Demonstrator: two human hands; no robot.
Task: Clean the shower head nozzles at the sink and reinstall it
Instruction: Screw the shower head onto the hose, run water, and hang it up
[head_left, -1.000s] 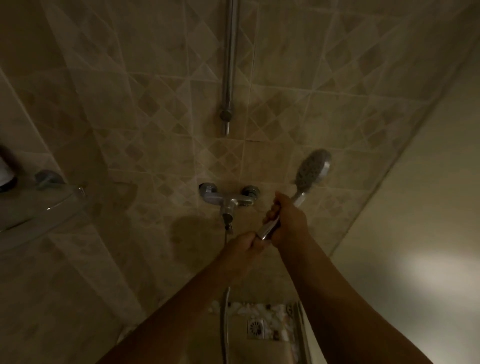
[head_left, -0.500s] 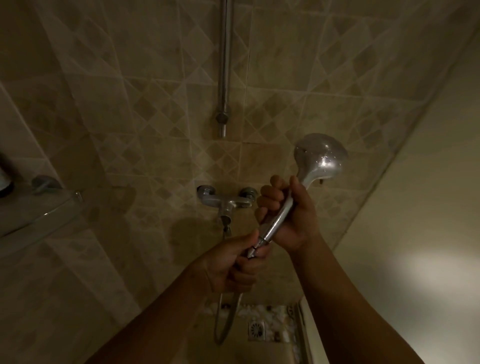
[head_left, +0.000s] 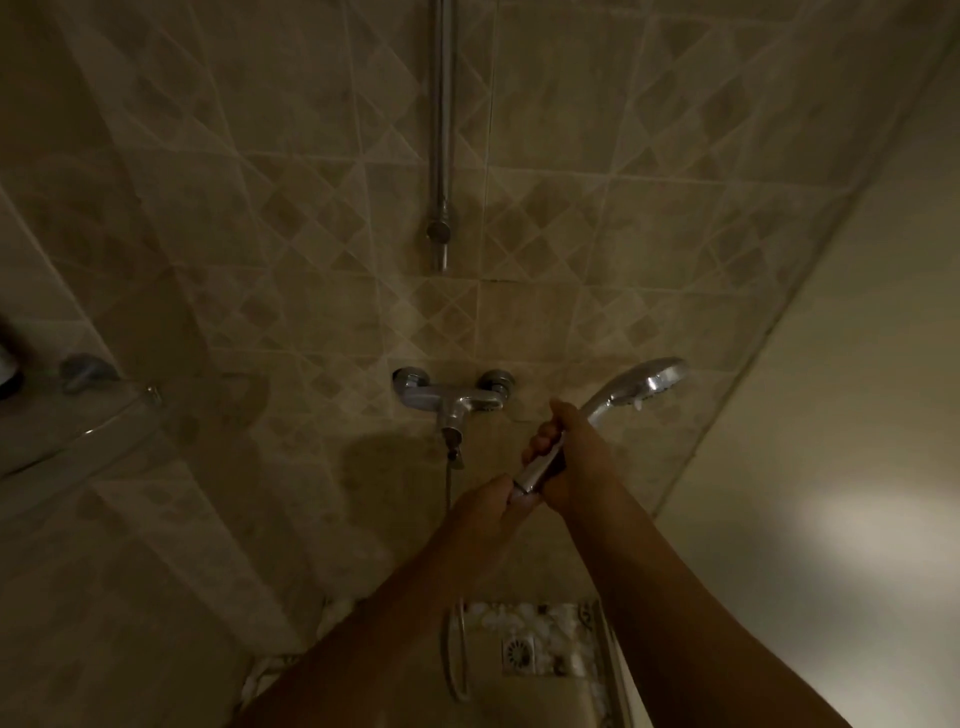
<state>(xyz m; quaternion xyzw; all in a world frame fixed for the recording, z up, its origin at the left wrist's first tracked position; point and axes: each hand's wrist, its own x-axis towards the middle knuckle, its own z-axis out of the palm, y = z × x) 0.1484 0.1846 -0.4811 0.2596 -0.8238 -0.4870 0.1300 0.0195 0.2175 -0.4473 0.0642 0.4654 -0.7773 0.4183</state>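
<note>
Right hand clenched round shower head handle; left hand seemingly pinching handle base; head near wall corner.

Bare L forearm & R forearm, uncovered as far as they show; bare L hand & R hand. Dim light; finer detail on wrists & fingers can't be told.

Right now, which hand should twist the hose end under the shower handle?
Probably left. The left hand holds the hose end; the right hand grips the shower head by its handle.
</note>
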